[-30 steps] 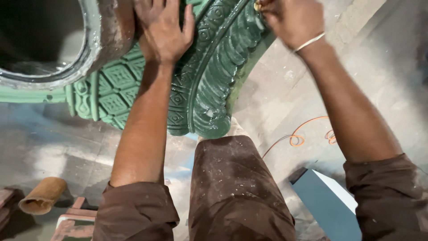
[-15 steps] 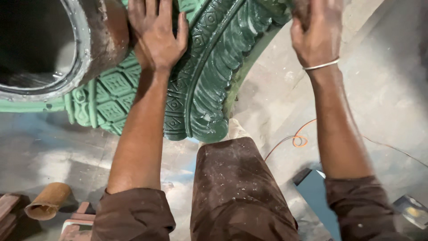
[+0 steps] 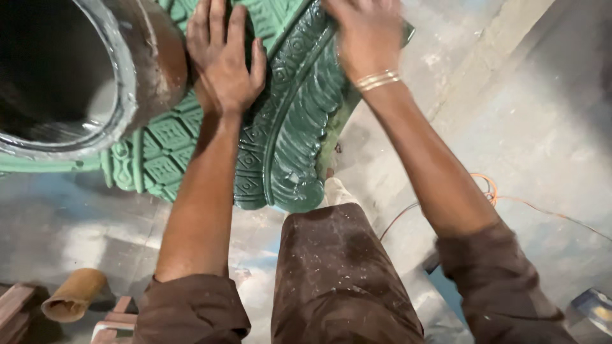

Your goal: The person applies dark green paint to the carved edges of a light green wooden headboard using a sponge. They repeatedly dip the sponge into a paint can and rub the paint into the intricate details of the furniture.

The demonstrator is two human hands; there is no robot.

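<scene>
A: Where do we have our hands at this moment?

B: Our left hand [image 3: 223, 64] lies flat on the green carved piece [image 3: 287, 127], fingers spread and palm pressed on the relief. It grasps nothing. Our right hand [image 3: 366, 38] is on the upper edge of the same piece, near the top of the view. It is blurred, so we cannot tell if its fingers are curled around the edge or only rest there.

A: And the carved piece itself, where is it?

B: It stands in front of us, above our knee [image 3: 338, 274], and it leans a little. The surface shows a leaf band, a band of small ornaments and a field of diamond squares. Its lower end is near the dusty concrete floor [image 3: 510, 127].

A: What is beside it?

B: On the left, a large rusty metal ring [image 3: 137, 76] with a dark hollow sits against the green piece, just beside our left hand. Two thin bangles [image 3: 377, 81] are on our right wrist. An orange wire [image 3: 491, 194] lies on the floor at the right, well apart from the piece. At the lower left lies a short brown tube [image 3: 73, 302].
</scene>
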